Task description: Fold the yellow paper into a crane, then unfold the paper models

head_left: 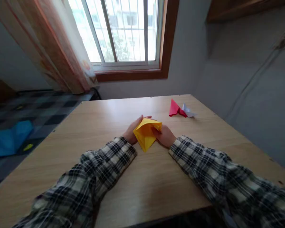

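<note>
Head view: both forearms in plaid sleeves reach forward over the worktop (109, 202) and meet near its middle. The left hand (131, 131) cups the yellow paper (146, 133) from the left, fingers curled over its top edge, grip pinching it. The right hand (165, 135) holds the paper's right side, thumb pressed on the fold. The paper stands tilted, its point down on the wood. Toward the far right corner lie a red paper (175, 108) and a white paper (188, 111), touching.

Matt yellow paper (146, 134) on a smooth wood-grain table (137, 190).
</note>
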{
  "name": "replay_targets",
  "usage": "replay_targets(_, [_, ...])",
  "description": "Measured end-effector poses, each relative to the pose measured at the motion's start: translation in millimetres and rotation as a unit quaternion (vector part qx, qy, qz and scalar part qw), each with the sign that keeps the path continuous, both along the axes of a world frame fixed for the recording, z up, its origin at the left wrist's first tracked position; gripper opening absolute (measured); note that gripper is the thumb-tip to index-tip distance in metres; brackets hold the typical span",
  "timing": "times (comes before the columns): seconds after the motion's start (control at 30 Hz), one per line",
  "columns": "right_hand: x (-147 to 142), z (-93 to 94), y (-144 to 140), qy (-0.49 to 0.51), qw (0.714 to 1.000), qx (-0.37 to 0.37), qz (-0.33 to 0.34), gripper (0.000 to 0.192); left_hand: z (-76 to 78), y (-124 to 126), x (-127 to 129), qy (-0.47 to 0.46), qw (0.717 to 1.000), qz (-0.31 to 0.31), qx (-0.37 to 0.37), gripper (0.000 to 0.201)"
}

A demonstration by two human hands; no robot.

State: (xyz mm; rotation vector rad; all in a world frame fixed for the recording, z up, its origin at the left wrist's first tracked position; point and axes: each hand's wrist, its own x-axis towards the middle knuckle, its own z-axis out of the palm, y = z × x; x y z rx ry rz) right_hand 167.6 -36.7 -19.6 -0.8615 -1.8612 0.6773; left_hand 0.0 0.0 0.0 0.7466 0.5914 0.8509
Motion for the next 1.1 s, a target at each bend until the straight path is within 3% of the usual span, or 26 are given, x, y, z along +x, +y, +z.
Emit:
replay_targets(0.23, [6, 4.3, -4, -0.027, 1.0, 0.004, 0.008, 0.065, 13.9, -2, -1, 0.025, 0.999, -0.039, -0.012, 0.039])
replay_targets(0.37, [6, 6.2, -6, -0.03, 0.999, 0.013, 0.008, 0.064, 20.0, -3, -3, 0.053, 0.997, -0.047, -0.012, 0.038])
replay_targets(0.67, [6, 6.3, -8, -0.037, 0.999, 0.018, 0.006, 0.063, 17.7, 0, -6, 0.048, 0.996, -0.077, -0.009, 0.034])
replay_targets(1.1, [8, 5.0, -4, 0.003, 0.999, 0.031, 0.012, 0.066, 19.1, 2, -8, 0.072, 0.995, -0.064, -0.009, 0.033])
